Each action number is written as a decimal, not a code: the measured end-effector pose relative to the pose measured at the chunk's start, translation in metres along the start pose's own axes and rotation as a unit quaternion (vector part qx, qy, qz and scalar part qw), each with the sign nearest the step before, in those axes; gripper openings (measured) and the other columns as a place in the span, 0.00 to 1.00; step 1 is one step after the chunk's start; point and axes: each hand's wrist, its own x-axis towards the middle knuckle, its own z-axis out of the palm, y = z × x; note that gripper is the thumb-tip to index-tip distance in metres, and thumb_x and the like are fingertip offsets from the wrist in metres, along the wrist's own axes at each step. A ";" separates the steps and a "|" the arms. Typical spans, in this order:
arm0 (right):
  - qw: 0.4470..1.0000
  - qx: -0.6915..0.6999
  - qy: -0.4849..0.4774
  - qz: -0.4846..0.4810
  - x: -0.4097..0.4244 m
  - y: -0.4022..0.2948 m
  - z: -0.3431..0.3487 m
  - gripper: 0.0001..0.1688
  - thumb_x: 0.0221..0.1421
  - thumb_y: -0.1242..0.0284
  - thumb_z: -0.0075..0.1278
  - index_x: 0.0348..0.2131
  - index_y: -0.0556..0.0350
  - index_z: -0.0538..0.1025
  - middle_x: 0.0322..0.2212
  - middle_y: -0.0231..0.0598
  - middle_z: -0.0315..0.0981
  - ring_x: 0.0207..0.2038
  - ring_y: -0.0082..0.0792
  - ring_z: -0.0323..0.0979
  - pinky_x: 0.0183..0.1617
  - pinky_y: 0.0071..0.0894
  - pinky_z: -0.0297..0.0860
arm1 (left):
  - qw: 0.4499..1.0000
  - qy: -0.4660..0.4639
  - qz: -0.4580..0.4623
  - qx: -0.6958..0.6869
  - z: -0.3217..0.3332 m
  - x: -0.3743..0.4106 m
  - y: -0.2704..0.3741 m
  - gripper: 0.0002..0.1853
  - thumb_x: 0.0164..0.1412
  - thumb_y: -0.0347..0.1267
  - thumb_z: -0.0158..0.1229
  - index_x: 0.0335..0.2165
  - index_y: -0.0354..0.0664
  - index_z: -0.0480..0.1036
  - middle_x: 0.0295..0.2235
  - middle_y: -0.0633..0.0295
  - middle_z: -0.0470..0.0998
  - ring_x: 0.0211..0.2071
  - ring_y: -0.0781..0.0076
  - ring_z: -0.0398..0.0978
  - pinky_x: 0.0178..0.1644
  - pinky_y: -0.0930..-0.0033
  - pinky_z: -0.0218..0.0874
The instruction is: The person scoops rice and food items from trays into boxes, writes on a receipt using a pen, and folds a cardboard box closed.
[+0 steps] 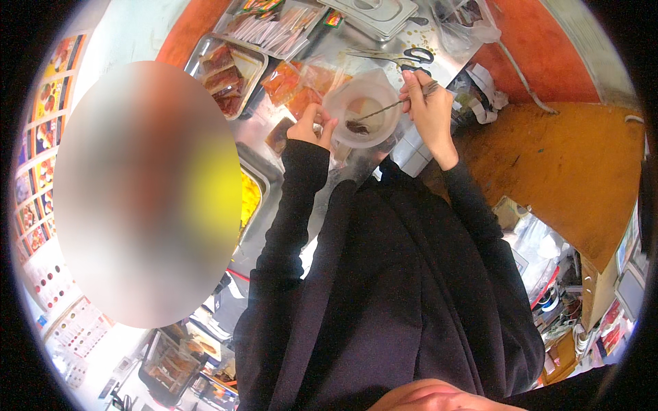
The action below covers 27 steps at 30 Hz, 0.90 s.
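A translucent plastic bowl (335, 100) stands before me on the metal worktop. Pale liquid (374, 105) and a dark brown clump (357, 127) lie in it. My left hand (314, 126) pinches the bowl's left rim between thumb and fingers. In my right hand (427, 105), at the bowl's right side, is a thin utensil with a twisted metal shaft (383, 109). The shaft slants down into the bowl and its lower end meets the dark clump. Packets of orange-red food (288, 82) lie just beyond my left hand, and a brown packet (277, 134) sits beside that wrist.
Black-handled scissors (390, 55) lie behind the bowl. Farther back are a tray of thin paper-wrapped sticks (277, 31) and metal lids (375, 15). At left stand a tray of brown blocks (257, 77) and a pan of yellow food (250, 198). A blurred oval hides much of the left side.
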 end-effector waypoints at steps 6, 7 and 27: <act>1.000 0.013 -0.019 0.010 0.005 -0.002 0.000 0.18 0.54 0.65 0.42 0.20 0.62 0.69 0.13 0.37 0.68 0.13 0.22 0.66 0.16 0.21 0.62 | 1.000 -0.020 0.021 0.009 0.003 0.004 -0.009 0.07 0.48 0.30 0.53 0.27 0.40 0.65 0.20 0.55 0.70 0.17 0.65 0.67 0.23 0.70 0.57; 1.000 0.026 -0.010 0.014 0.005 -0.003 -0.001 0.18 0.54 0.65 0.42 0.20 0.62 0.69 0.13 0.37 0.68 0.13 0.22 0.66 0.16 0.21 0.62 | 0.998 -0.016 0.048 0.034 0.005 0.006 -0.011 0.07 0.48 0.30 0.53 0.27 0.40 0.66 0.21 0.54 0.69 0.18 0.63 0.68 0.23 0.69 0.58; 0.983 -0.041 0.027 -0.177 -0.035 -0.025 -0.032 0.12 0.49 0.75 0.48 0.17 0.63 0.67 0.12 0.37 0.60 0.14 0.23 0.61 0.17 0.22 0.57 | 0.752 -0.327 0.429 0.378 0.046 0.075 0.025 0.10 0.43 0.34 0.52 0.23 0.38 0.70 0.17 0.53 0.70 0.21 0.56 0.71 0.25 0.64 0.62</act>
